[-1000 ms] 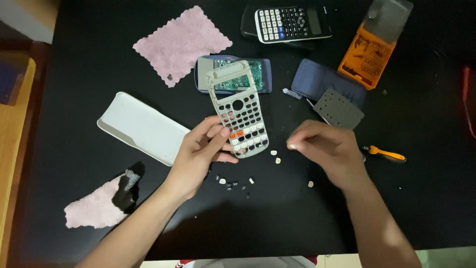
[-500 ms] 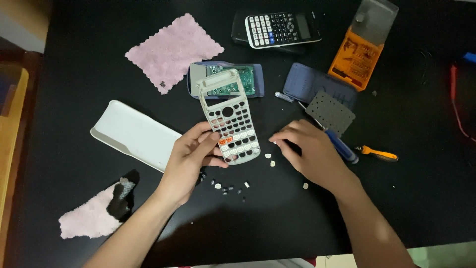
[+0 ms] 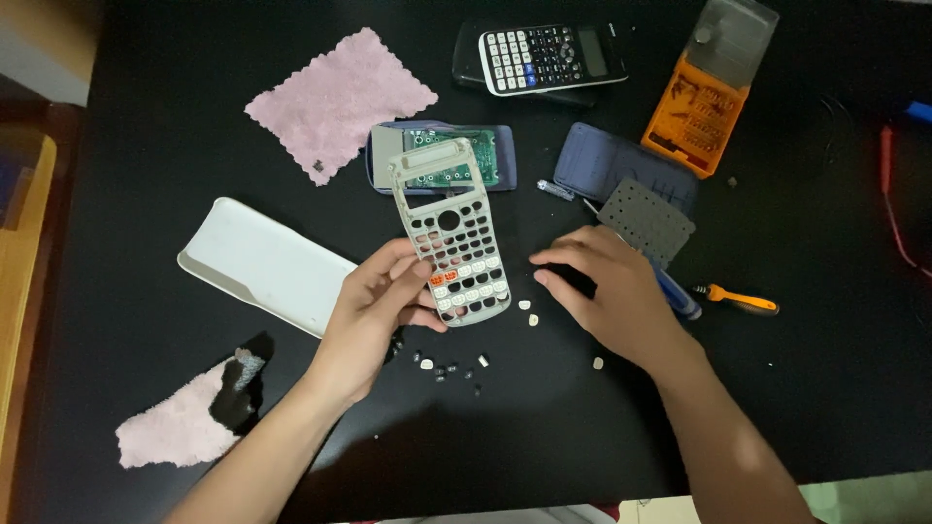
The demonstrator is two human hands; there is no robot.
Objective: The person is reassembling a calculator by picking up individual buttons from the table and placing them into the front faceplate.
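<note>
Hands on a dismantled calculator, black table
Left hand [image 3: 374, 315] grips grey keypad cover [image 3: 451, 233]; right hand [image 3: 612, 291] rests palm-down beside it, loose keys [image 3: 449, 367] scattered below.

You held the calculator faceplate [image 3: 452, 233] at the middle of the tabletop [image 3: 825, 408], with parts spread around it.

Your left hand [image 3: 374, 315] gripped the faceplate's near end; your right hand [image 3: 607, 291] lay just right of it, loose keys [image 3: 449, 367] scattered on the tabletop before both. Behind the faceplate lay the circuit board in its shell [image 3: 456, 160], a whole calculator [image 3: 549, 56] toward the far edge. A cloth [image 3: 335, 102] lay far left, a cover [image 3: 267, 264] left, the bit case [image 3: 709, 97] at the far right, a screwdriver [image 3: 738, 299] right.
</note>
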